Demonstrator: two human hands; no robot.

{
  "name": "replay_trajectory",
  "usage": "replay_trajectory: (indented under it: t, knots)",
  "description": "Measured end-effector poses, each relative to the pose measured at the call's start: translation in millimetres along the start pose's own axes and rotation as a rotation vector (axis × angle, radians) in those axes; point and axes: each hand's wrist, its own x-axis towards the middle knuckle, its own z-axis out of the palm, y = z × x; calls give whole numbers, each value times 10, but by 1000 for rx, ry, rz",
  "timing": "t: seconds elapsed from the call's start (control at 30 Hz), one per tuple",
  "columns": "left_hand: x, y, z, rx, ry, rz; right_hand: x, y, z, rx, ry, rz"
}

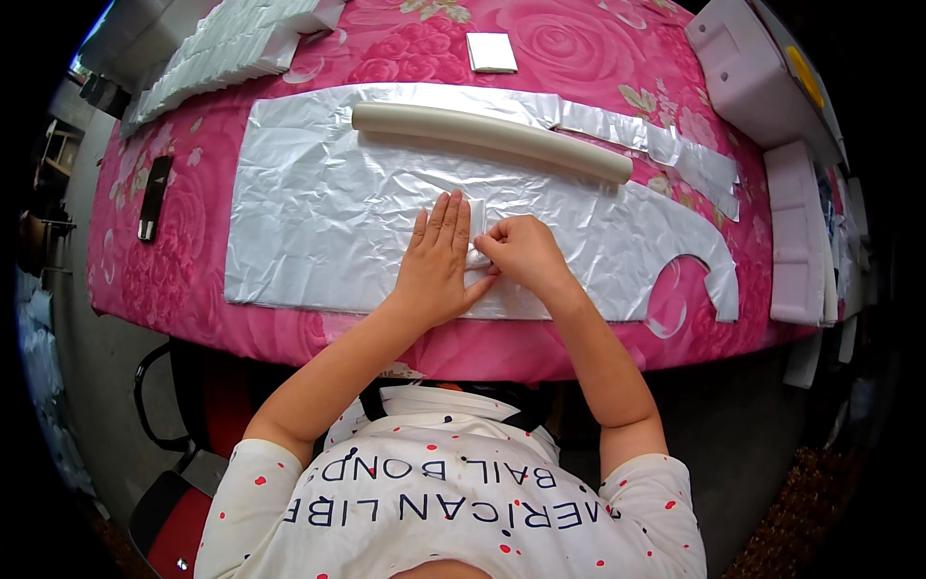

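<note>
A stack of silvery-white plastic bags (299, 212) with cut-out handles lies flat across the table in front of me. My left hand (434, 265) rests on it with fingers stretched out, pressing along a small folded white plastic bag (477, 220). Close beside it, my right hand (526, 253) pinches the right edge of that folded bag between thumb and fingers. Both hands partly cover the folded bag. Beyond them a long beige tube (492, 140) lies slantwise on the bag stack. A neat white folded square (492, 53) sits farther back on the cloth.
Pink rose-patterned cloth (289, 333) covers the table. Rows of folded white packets (231, 48) stand at the far left. A dark narrow object (154, 198) lies at the left. White foam boxes (757, 72) stand at the right. A red-and-black chair (174, 521) is at lower left.
</note>
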Motion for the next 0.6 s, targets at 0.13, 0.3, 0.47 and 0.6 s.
replay_trajectory:
  t: [0.13,0.3,0.47,0.6]
  knots:
    - [-7,-9,44,30,-67,-41,-86,-79,4,-113,28,-30]
    - [-50,-42,59,3,-7,-11,-283,-157,-54,-582,158,-106]
    - [-379,-71,-167,-263,118,7,-306,-168,-118,-734,262,-368]
    - [-1040,-77,-521,-1013,4,-447,8,-138,177,-621,250,-792]
